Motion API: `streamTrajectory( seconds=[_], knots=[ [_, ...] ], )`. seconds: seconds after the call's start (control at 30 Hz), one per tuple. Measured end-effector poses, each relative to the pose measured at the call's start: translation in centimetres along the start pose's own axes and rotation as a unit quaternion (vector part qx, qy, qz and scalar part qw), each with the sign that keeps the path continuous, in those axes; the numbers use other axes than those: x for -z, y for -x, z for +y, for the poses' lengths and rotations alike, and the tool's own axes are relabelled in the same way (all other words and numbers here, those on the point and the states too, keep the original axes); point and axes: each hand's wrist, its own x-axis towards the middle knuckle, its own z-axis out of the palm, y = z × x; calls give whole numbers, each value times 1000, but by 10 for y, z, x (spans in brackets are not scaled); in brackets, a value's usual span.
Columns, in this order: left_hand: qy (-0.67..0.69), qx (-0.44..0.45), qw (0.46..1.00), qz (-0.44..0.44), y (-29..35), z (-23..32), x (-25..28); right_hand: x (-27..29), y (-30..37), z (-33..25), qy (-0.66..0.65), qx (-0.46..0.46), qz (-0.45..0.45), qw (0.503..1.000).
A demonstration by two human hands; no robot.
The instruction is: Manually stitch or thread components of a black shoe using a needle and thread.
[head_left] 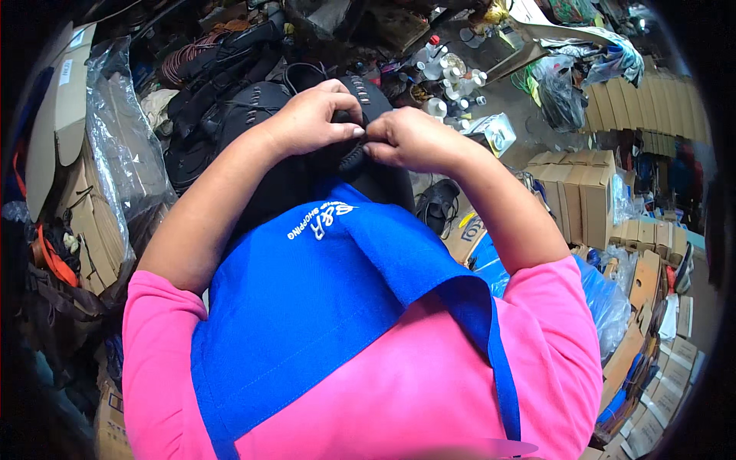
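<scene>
Bright on pink shirt (345,406) and blue apron (299,284), glaring on clear plastic sheeting (126,138), shadowy around black shoe (438,203), fisheye-bent and blackened toward rim, blurred at bottom edge.

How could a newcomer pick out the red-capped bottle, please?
From the blue apron, look up past the right hand to the cluster of pale bottles. The red-capped bottle is at the cluster's upper end. Its bright red cap sets it apart from its paler neighbours.

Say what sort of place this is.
Likely a small, cluttered workshop, perhaps for shoes or leather goods, though that's a guess: black piece with pale stitches being worked by hand, clustered small bottles, stacked cardboard boxes.
</scene>
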Motion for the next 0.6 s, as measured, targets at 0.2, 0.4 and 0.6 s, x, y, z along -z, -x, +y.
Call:
streamTrajectory(
  seconds=[0.2,0.4,0.6],
  knots=[
    [3,28,999,-43,-7,1,3,7,45,-4,-86,38,28,995],
    [143,74,977,-138,-12,-5,23,-1,55,-6,-214,-26,176,960],
    [180,88,966,-164,-14,-7,26,-11,29,0,-106,-17,177,978]
  ],
)
